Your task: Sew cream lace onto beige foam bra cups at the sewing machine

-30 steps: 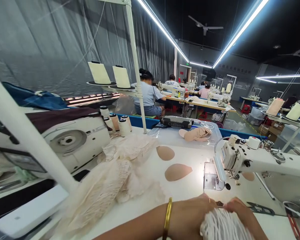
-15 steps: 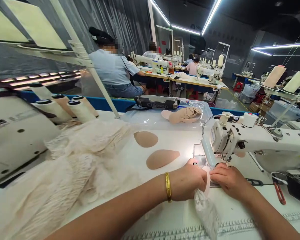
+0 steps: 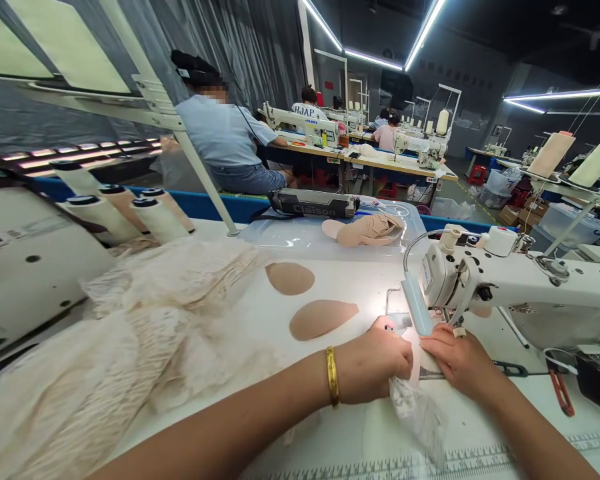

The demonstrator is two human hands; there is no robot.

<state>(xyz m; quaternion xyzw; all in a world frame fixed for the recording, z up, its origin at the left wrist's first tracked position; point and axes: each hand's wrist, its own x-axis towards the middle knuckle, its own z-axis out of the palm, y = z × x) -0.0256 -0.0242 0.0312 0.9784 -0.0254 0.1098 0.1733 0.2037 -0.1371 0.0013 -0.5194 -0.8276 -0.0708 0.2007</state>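
Note:
Below the head of a white sewing machine (image 3: 500, 280), both of my hands work at a pale pink fabric piece (image 3: 413, 350). My left hand (image 3: 377, 360), with a gold bangle (image 3: 333, 377) at the wrist, is closed on that piece. White lacy fabric (image 3: 417, 413) hangs from under its fingers toward the table's front. On the piece's right side, my right hand (image 3: 457, 360) lies with its fingers stretched out, their tips at the fabric's edge. The lamp (image 3: 416, 307) hides the needle area. Left of the hands lie two beige teardrop-shaped pads (image 3: 324, 319).
Cream lace fabric (image 3: 145, 333) is heaped on the left, beside another machine (image 3: 40, 260) and several thread cones (image 3: 107, 220). Farther back is a clear plastic lid (image 3: 290, 235) with beige pieces (image 3: 367, 230). Red-handled snips (image 3: 561, 393) lie right. A person (image 3: 225, 140) sits ahead.
My right hand's fingers have straightened and shifted slightly right, off the fabric's edge a little. The hanging lace has swung slightly right. My left hand keeps its grip.

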